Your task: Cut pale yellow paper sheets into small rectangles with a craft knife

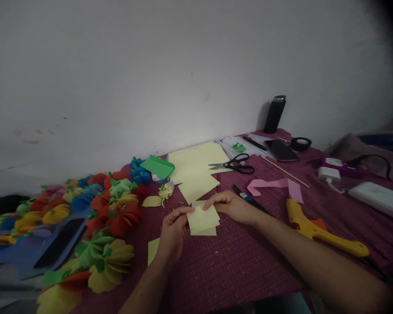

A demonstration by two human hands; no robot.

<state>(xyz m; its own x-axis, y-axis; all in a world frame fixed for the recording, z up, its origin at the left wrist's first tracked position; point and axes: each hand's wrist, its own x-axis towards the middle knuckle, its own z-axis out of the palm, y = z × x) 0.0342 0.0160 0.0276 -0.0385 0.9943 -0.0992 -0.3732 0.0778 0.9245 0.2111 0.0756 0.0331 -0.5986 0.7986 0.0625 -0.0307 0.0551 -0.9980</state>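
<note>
Several small pale yellow paper squares [203, 220] are held between my two hands above the table, their edges slightly out of line. My left hand [174, 231] pinches the upper left corner. At the upper right edge, my right hand [231, 206] grips them between thumb and fingers. Just beyond lies a larger yellow sheet [198, 186], partly over a bigger yellow sheet [196, 157]. Black-handled scissors [232, 164] rest on the big sheet's right side. A cut yellow piece [151, 201] and a crinkled yellow clump [166, 193] sit left of the hands.
Colourful petalled paper pieces [118, 209] crowd the left side. A green folded sheet [159, 166] lies behind. To the right are a yellow glue gun [327, 237], a pink strip [275, 184], a wooden stick [284, 171], a phone [281, 150] and a black bottle [275, 115].
</note>
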